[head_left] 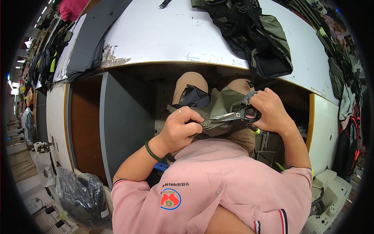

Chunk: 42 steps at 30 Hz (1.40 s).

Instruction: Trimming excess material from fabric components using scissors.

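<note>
Clearly, your left grip is closed in a pinch on the olive fabric, which lies across your lap between both grips and spreads just beyond the left one. Your right grip is closed around the black-handled scissors; their blades point left across the cloth, tips just beside your left fingertips. A dark lining piece shows just beyond your left grip. Farther out, the white desk carries a black-and-olive backpack beyond your right grip and dark grey sheets well beyond your left.

The fabric looks thin, light and limp, probably a little slippery, so it should fold and slide unless held taut. Best hold it by the edge, close to the blades but with fingertips clear of them. The scissors look rigid and light enough for one hand; keep them by the handle loops.
</note>
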Each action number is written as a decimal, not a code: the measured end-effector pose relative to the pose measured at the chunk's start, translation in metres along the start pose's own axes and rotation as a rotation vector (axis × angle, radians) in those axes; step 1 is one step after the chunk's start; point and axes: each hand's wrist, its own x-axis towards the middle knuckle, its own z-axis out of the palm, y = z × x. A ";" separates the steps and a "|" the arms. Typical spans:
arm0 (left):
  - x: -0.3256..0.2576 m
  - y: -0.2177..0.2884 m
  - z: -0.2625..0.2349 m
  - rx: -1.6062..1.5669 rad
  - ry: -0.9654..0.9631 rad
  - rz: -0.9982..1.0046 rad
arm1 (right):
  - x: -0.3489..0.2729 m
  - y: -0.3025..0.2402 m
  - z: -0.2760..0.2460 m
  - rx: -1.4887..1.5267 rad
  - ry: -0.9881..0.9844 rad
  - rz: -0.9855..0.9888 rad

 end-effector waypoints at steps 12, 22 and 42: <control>-0.002 -0.001 0.004 -0.026 0.023 -0.003 | -0.005 0.001 0.010 0.013 -0.010 -0.023; -0.003 -0.002 0.006 -0.021 0.024 -0.013 | -0.008 0.006 0.011 0.025 -0.039 -0.006; -0.005 -0.007 0.004 -0.021 0.009 -0.006 | -0.010 0.014 0.025 0.307 0.057 0.208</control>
